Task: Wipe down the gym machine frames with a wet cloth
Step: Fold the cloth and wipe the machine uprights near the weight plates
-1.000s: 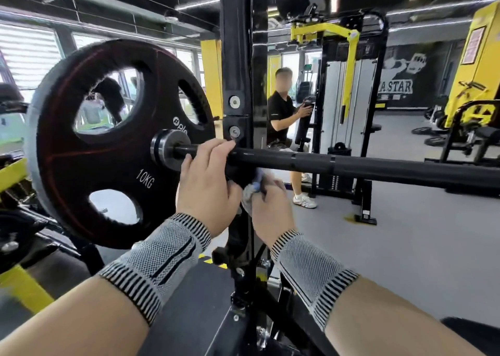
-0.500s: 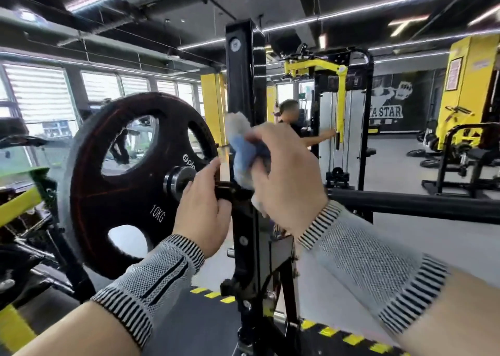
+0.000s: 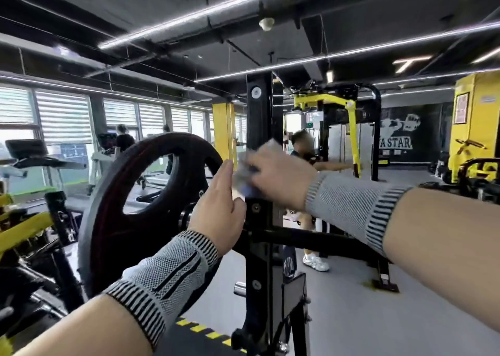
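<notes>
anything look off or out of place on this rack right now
Nothing stands out. The black upright stands straight, the weight plate sits on its bar, the right hand holds the cloth against the upright, and the left hand is beside it.

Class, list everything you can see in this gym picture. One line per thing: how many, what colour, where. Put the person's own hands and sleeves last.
cloth: one, pale blue-grey, pressed on the upright post
upright post: one, black, centre
weight plate: one, black, left of the post
barbell: one, black, running right from the post
cable machine: one, black and yellow, behind the post
treadmills: at least two, grey, by the left windows
pillar: one, yellow, left of the post
other people: three, background
left hand: fingers straight, beside the post
right hand: grips the cloth
sleeves: two, grey with striped cuffs, on the forearms
</notes>
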Demonstrator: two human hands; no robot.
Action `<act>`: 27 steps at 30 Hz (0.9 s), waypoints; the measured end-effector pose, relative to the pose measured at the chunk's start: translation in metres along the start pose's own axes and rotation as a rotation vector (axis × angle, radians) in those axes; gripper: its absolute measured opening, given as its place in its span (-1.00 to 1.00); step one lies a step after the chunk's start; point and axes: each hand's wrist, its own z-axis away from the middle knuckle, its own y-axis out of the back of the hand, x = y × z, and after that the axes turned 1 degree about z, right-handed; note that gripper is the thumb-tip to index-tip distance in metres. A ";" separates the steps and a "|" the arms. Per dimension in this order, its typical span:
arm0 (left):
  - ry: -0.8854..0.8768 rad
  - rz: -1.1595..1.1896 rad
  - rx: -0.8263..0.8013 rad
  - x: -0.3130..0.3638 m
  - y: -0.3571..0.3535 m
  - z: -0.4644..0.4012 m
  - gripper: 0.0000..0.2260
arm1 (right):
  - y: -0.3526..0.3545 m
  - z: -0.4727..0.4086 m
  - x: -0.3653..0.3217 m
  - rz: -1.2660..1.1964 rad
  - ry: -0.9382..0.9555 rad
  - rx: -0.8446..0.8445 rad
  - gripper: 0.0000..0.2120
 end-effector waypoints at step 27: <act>-0.065 -0.249 0.218 0.042 -0.046 -0.061 -0.35 | -0.033 -0.012 0.093 -0.343 0.233 0.152 -0.73</act>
